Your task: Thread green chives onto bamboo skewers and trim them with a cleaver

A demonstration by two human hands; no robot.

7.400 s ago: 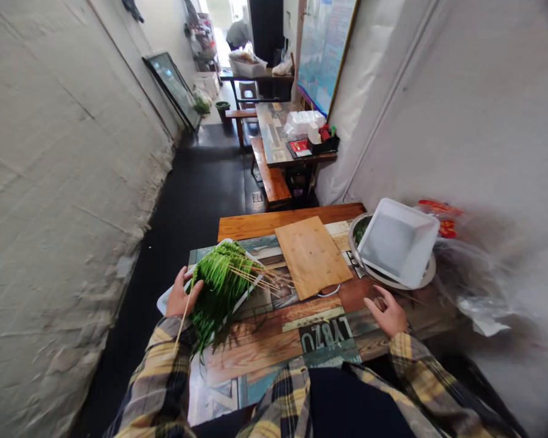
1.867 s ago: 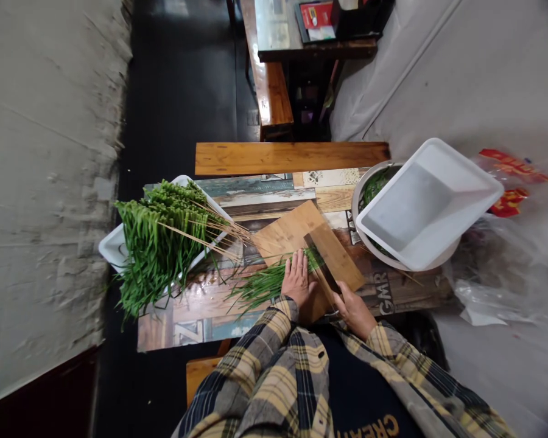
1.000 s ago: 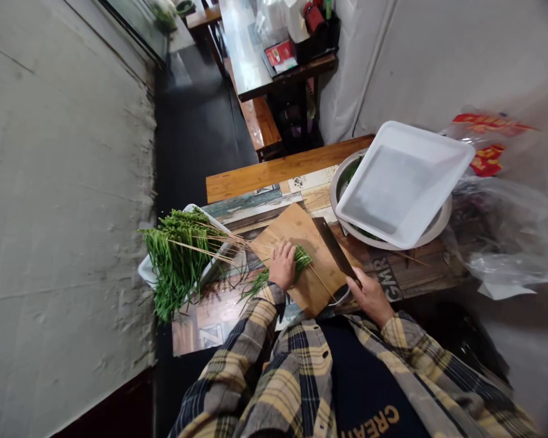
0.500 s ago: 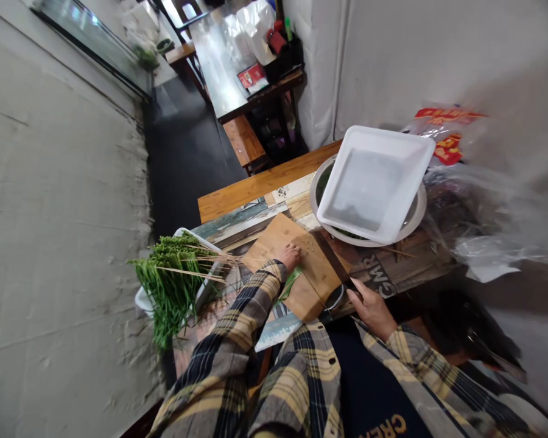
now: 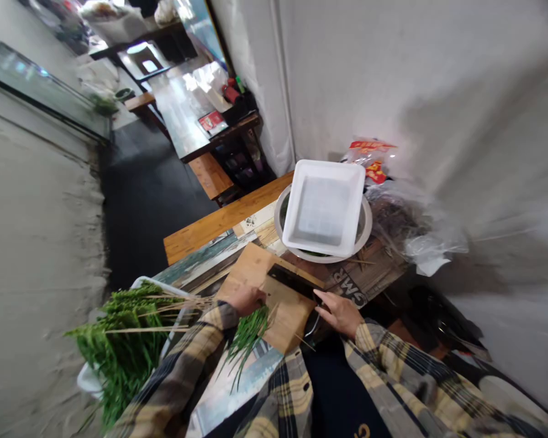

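My left hand (image 5: 249, 299) is closed at the wooden cutting board (image 5: 285, 319), gripping the top of a small bunch of chives (image 5: 249, 334). Their long green leaves hang over the board's near left side. In my right hand (image 5: 340, 313) is the handle of a dark-bladed knife (image 5: 292, 281), its blade lying across the far right part of the board. A thin skewer (image 5: 305, 342) sticks out at the board's near edge. Left of my forearm, a white tray (image 5: 89, 378) holds a heap of skewered chives (image 5: 128, 340), bare stick ends pointing toward the board.
Beyond the board, a white plastic tray (image 5: 324, 213) rests on a round bowl (image 5: 278, 222) with greens inside. Clear plastic bags (image 5: 402, 213) lie to its right against the wall. A wooden bench (image 5: 223, 218) runs along the far side, and another table (image 5: 178, 115) stands farther off.
My left hand now has a bunch of chives at the board's left side; before, it was over the board's middle. The knife blade lies farther toward the board's inside. The camera view has shifted.
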